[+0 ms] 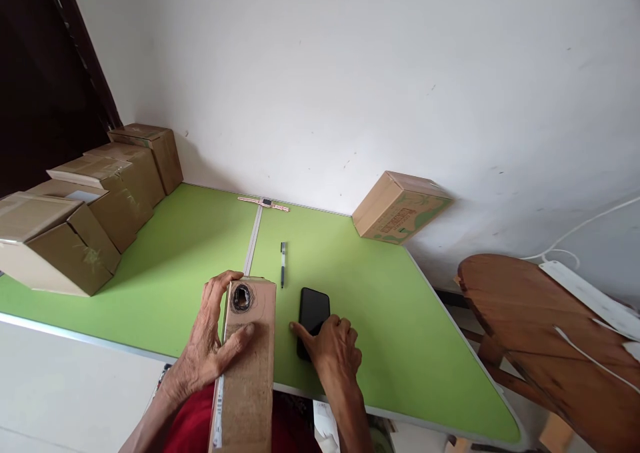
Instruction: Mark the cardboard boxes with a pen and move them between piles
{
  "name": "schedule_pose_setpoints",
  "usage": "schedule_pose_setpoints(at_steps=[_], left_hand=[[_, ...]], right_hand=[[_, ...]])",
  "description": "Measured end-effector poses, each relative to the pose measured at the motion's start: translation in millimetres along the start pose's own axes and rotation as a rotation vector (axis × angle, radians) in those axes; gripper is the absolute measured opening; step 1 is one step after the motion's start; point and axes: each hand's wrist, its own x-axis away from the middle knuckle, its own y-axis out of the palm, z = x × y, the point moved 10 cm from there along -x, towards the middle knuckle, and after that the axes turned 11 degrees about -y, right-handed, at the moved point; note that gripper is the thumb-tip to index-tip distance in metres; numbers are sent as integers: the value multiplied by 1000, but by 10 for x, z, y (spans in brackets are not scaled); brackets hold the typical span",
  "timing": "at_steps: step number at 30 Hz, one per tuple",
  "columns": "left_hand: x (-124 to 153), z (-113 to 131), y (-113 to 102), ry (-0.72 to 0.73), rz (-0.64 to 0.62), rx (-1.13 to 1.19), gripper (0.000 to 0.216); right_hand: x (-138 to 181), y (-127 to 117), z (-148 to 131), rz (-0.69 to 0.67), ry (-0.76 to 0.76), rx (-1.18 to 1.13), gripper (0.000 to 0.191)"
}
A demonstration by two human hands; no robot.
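My left hand [207,346] grips a long brown cardboard box [249,379] that rests on the near edge of the green table [190,259]. Its fingers curl over the far left side and the thumb lies across the top. The box has a ragged round hole [241,297] near its far end. My right hand [333,349] rests over the near part of a black phone [314,309] lying flat on the table, fingers bent onto it. A black pen [283,264] lies just beyond the box and the phone.
Several closed cardboard boxes [90,206] line the table's left side. Another box [397,207] leans against the white wall at the back right. A wristwatch [265,203] lies at the far edge. A wooden chair [545,346] stands to the right.
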Motion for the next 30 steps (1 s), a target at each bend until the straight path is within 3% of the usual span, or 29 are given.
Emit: schedule_pose_setpoints(at_steps=[7,12,14,17,19,21,24,27,30], left_hand=[[15,-54,-49,-21,28,-27,55],[29,-126,-78,-52,34,-49,55],[24,-117,-79,-45,40,-34,54],[4,-87,-54,-29,35,-16,55],[-14,-65,-25,-21,26,-15,55],[-27,-30,3,-8,20,-21,54],[-33,14,48,-4,13,-31,53],[-13,40,69,1,24,-18,55],[23,44,9,18,94,16,72]], right_hand=[[-49,197,267,-43,68,-255,66],[23,323,267,-106,-41,-660,41],[167,338,273,-105,-23,-874,48],[439,288,209,-137,117,-1471,55],[589,92,86,-151,179,-1816,56],[693,-184,-99,-200,139,-1963,49],[855,-481,-580,-451,5,-2107,54],[1041,-511,-1066,-722,-56,-2172,76],[1253,-345,-1428,-963,-5,-2172,67]])
